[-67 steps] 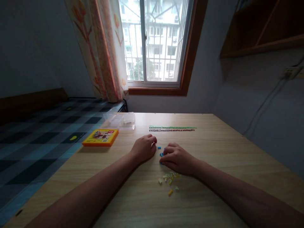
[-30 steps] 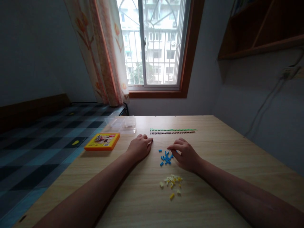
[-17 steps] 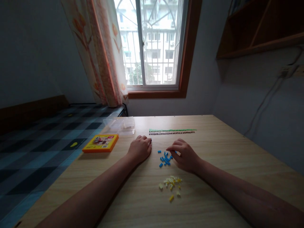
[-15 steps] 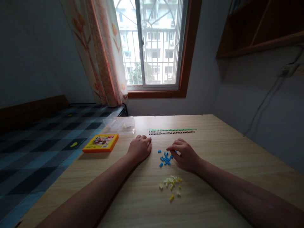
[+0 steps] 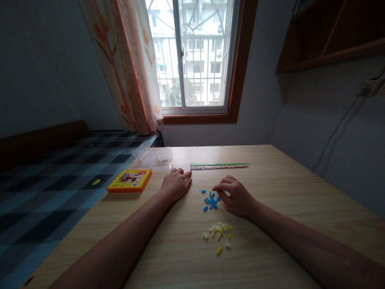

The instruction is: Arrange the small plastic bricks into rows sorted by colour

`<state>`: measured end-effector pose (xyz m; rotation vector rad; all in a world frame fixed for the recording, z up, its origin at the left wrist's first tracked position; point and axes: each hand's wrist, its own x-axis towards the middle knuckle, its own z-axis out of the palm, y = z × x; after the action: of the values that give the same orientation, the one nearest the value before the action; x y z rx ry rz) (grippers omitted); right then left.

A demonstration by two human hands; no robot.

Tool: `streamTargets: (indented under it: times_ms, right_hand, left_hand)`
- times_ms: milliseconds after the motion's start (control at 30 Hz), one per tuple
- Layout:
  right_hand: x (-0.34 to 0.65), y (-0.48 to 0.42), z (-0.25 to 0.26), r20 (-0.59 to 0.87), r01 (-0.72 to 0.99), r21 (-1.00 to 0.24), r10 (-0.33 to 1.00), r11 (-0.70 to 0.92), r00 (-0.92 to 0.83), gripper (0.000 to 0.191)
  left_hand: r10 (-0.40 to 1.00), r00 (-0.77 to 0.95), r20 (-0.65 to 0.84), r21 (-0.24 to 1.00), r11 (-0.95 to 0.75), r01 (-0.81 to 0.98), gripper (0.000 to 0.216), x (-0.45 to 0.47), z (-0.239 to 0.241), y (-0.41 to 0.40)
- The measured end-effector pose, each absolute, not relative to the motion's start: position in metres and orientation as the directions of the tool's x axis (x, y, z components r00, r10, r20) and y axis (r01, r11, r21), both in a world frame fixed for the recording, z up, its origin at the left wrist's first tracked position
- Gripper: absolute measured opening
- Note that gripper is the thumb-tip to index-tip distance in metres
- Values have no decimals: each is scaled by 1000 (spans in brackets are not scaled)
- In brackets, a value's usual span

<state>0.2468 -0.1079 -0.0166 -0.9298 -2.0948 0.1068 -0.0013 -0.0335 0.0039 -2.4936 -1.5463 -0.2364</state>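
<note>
My left hand (image 5: pixel 176 184) lies flat on the wooden table (image 5: pixel 270 224), fingers stretched toward the left end of the brick rows. My right hand (image 5: pixel 236 195) rests beside a small pile of blue bricks (image 5: pixel 211 200), its thumb and fingers pinched together at the pile's right edge; what they hold is too small to name. A green row of tiny bricks (image 5: pixel 221 163) and a dark row (image 5: pixel 219 167) run side by side beyond both hands. A pile of yellow bricks (image 5: pixel 219 233) lies nearer me.
An orange box (image 5: pixel 129 180) sits at the table's left edge, with a clear plastic container (image 5: pixel 155 155) behind it. A bed with a checked cover (image 5: pixel 60 176) is on the left. A window and curtain (image 5: pixel 132 64) stand behind the table.
My left hand has opened from a loose fist and slid forward to the rows' left end. My right hand has moved off the blue pile to its right edge, uncovering the bricks.
</note>
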Motion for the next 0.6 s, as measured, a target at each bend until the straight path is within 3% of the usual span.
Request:
streamTargets:
  times_ms: [600]
  right_hand:
    - [247, -106, -18, 651, 596, -362, 652, 717, -388, 20]
  left_hand:
    - [870, 417, 264, -48, -420, 906, 40, 0, 1, -34]
